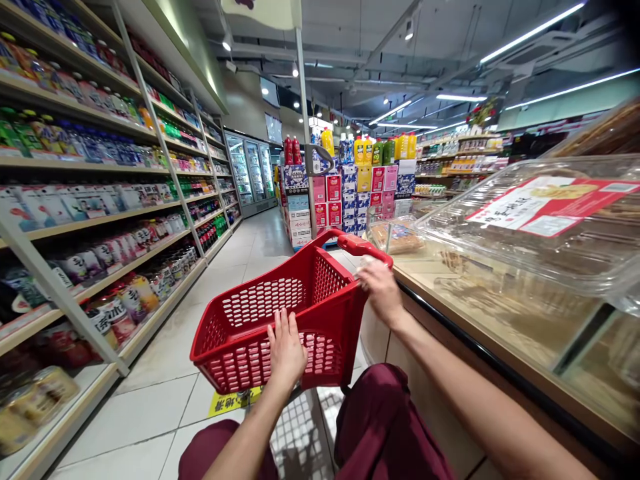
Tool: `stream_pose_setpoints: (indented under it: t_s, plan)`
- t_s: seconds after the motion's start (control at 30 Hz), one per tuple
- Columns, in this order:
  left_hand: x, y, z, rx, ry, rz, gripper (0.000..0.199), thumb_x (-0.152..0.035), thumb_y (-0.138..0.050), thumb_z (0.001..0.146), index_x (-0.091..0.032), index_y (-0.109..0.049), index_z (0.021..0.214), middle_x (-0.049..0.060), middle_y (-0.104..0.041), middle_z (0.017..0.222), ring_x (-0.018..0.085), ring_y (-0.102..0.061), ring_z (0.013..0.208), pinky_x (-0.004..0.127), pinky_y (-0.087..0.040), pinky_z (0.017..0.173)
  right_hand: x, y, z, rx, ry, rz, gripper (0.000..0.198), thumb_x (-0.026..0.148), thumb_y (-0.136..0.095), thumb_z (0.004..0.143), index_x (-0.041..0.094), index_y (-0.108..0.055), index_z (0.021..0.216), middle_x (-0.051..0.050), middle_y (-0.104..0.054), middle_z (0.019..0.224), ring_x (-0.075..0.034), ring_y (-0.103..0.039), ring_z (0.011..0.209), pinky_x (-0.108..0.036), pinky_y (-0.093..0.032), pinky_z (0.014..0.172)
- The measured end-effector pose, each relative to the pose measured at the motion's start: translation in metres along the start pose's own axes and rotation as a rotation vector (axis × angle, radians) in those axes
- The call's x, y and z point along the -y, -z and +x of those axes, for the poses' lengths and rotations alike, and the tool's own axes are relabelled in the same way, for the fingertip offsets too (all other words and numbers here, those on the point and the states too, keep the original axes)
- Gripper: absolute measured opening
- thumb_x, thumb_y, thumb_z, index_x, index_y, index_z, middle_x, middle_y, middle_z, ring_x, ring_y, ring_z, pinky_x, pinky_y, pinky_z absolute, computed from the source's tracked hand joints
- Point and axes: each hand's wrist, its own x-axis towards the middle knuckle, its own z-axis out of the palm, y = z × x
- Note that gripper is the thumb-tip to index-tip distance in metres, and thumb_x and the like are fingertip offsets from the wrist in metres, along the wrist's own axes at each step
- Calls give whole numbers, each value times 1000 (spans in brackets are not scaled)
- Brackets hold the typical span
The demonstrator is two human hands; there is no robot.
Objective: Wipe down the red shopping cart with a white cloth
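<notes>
A red plastic rolling shopping basket (325, 317) with perforated walls stands on the tiled floor in front of my knees, tilted across the view. No goods show in the part of its inside that I can see. My left hand (287, 350) lies against the near side wall, its fingers stretched out over the rim. At the handle end, my right hand (380, 287) is closed on the basket's corner by the red handle (363, 245). Something pale shows at the right fingertips, too blurred to name.
Drink shelves (165, 193) line the left side. To the right is a display counter (420, 267) with clear plastic food boxes (540, 213), close to my right arm. Stacked drink cartons (350, 193) stand ahead, and a yellow floor sign (225, 402) lies under the basket.
</notes>
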Motion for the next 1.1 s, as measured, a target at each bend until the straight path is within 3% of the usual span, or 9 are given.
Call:
stream_pose_setpoints:
  t_s: [0.13,0.33,0.5,0.57,0.63,0.7,0.83,1.0,1.1]
  plan:
    - [3,-2,-2,-10,-37,4,67,-9,-42,67,-8,-27,132,15,-24,143,26,-14,134,49,-21,106,19,-9,-8,119,176,79,29,17,-39,88,23,-62,105,-3,-61,112,-17,-41,120,-39,-34,103]
    - [3,-3,-2,-13,-30,15,70,-12,-44,66,-7,-24,133,16,-20,144,27,-11,134,50,-19,107,-4,7,-2,-70,-111,-57,33,9,-37,84,17,-63,103,-10,-59,113,-22,-40,121,-46,-33,101]
    - [6,-4,-3,3,-53,40,69,-10,-42,67,-8,-24,134,14,-23,144,25,-13,134,48,-21,107,40,0,-1,138,14,259,31,7,-41,79,20,-66,90,-5,-65,100,-18,-53,107,-36,-41,93]
    - [7,-4,-4,-6,-54,45,69,-10,-42,67,-9,-24,134,14,-24,144,25,-13,134,48,-21,107,35,13,9,190,-109,314,30,8,-39,78,20,-66,86,-4,-67,91,-15,-60,90,-29,-47,81]
    - [7,-4,-4,-15,-50,41,70,-11,-44,66,-9,-24,134,14,-23,144,26,-13,134,48,-20,107,17,31,24,250,-245,212,30,7,-38,75,18,-66,80,-3,-67,79,-13,-60,73,-25,-48,68]
    - [6,-3,-4,-17,-47,31,72,-12,-46,65,-8,-24,134,14,-22,144,26,-13,134,49,-20,107,1,39,38,299,-281,55,25,8,-42,71,16,-65,71,-4,-65,72,-14,-58,68,-26,-46,64]
    - [5,-3,-3,-7,-46,20,72,-10,-45,64,-9,-24,133,14,-24,143,26,-14,134,49,-21,107,9,15,43,297,-172,-14,18,9,-49,68,15,-66,71,-9,-64,84,-21,-56,84,-35,-42,80]
    - [7,-6,-3,-19,-66,28,72,-10,-45,65,-9,-24,133,14,-24,143,26,-14,134,49,-21,107,39,-21,18,-45,-104,-63,40,8,-40,75,15,-54,112,-14,-39,131,-25,-35,120,-45,-31,96]
    - [7,-7,-3,-31,-60,22,73,-11,-46,65,-9,-23,134,14,-24,143,27,-14,133,48,-20,107,44,-23,3,-2,-71,-159,39,13,-46,75,16,-53,114,-14,-42,129,-27,-32,123,-50,-24,99]
